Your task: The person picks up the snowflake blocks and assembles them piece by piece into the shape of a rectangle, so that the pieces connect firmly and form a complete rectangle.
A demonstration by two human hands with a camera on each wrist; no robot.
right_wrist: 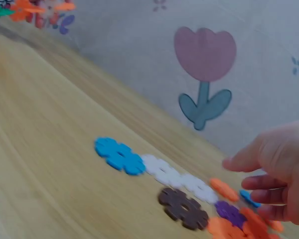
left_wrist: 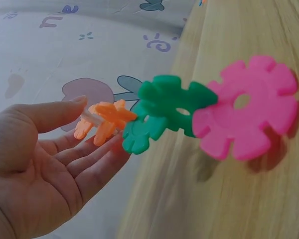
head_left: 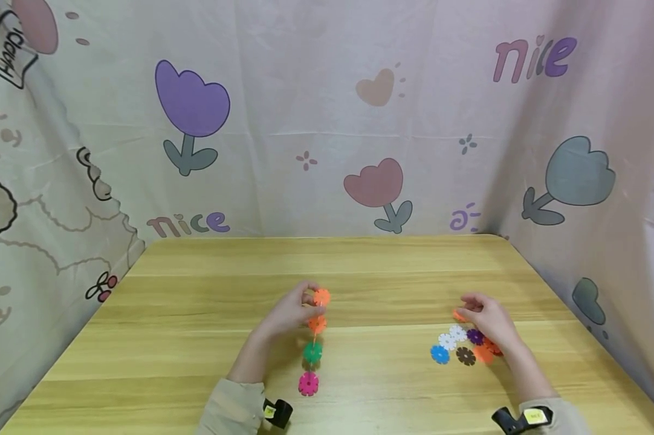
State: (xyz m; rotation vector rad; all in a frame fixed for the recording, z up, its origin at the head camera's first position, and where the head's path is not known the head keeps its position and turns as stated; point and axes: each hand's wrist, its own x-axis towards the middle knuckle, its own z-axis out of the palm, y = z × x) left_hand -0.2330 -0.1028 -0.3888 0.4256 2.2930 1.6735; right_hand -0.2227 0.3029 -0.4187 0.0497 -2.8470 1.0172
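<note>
My left hand (head_left: 291, 311) pinches a chain of flower-shaped interlocking discs near its upper end. Down from the fingers run an orange disc (head_left: 317, 324), a green disc (head_left: 313, 352) and a pink disc (head_left: 308, 383). In the left wrist view the linked pieces stand at angles, with the pink disc (left_wrist: 249, 107) closest to the camera. My right hand (head_left: 487, 317) hovers over loose discs, thumb apart from the fingers. A loose orange disc (right_wrist: 223, 189) lies below its fingertips, and a purple disc (right_wrist: 230, 213) lies close by.
Left of the right hand lie a blue disc (head_left: 440, 354), white discs (head_left: 448, 342) and a brown disc (head_left: 465, 356). More orange discs (head_left: 483, 354) are partly hidden by the right wrist. A patterned curtain (head_left: 305, 121) hangs behind the wooden table (head_left: 196, 290).
</note>
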